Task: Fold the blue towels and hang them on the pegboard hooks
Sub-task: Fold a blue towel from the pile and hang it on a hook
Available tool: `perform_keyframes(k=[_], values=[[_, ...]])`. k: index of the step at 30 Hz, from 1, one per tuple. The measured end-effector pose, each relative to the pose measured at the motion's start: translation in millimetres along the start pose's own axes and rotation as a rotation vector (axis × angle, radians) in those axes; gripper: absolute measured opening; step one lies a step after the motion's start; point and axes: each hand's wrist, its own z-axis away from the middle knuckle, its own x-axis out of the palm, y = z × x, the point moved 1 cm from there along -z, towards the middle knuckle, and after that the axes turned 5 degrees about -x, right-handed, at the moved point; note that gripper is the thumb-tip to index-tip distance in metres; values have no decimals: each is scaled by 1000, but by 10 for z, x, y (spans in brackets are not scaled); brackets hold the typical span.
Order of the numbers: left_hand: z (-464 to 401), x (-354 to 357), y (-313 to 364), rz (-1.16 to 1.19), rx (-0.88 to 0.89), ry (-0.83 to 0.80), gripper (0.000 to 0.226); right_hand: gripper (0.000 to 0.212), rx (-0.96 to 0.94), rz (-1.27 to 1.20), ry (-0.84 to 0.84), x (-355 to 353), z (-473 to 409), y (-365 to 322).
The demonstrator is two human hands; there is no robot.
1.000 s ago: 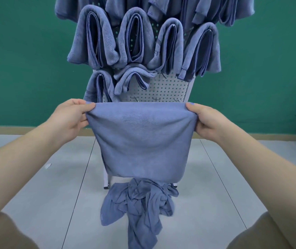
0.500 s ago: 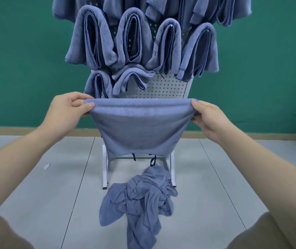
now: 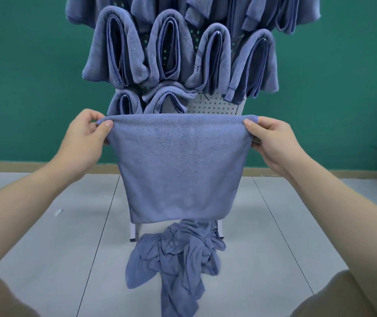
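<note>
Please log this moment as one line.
left hand: pinches towel | right hand: pinches towel | towel: folded, spread | pile: floor

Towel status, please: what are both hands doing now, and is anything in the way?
Left hand and right hand each pinch a top corner. Towel hangs flat, doubled. Pegboard behind it, nothing between.

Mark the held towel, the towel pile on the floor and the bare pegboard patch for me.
held towel (image 3: 180, 170), head view, middle of its hanging front face
towel pile (image 3: 178, 255), head view, crumpled middle of the heap
pegboard (image 3: 212, 107), head view, bare perforated white panel above the towel's top edge
</note>
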Motion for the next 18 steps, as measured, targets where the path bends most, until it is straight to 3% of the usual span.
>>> perform_keyframes(k=[5,8,11,15,18], values=[[35,131,-11,-17,31,140,19,14,16,-26,-125,30,33,-91],[25,105,7,44,44,178,6,14,-2,-16,-142,41,18,-138],[5,16,32,-2,68,134,18,26,-12,-15,-57,-10,-13,-118],[-4,-41,-25,-15,34,107,24,32,60,-42,-109,-68,-17,-64],[3,0,-60,-68,42,137,32,20,131,-40,-175,-6,-2,15]])
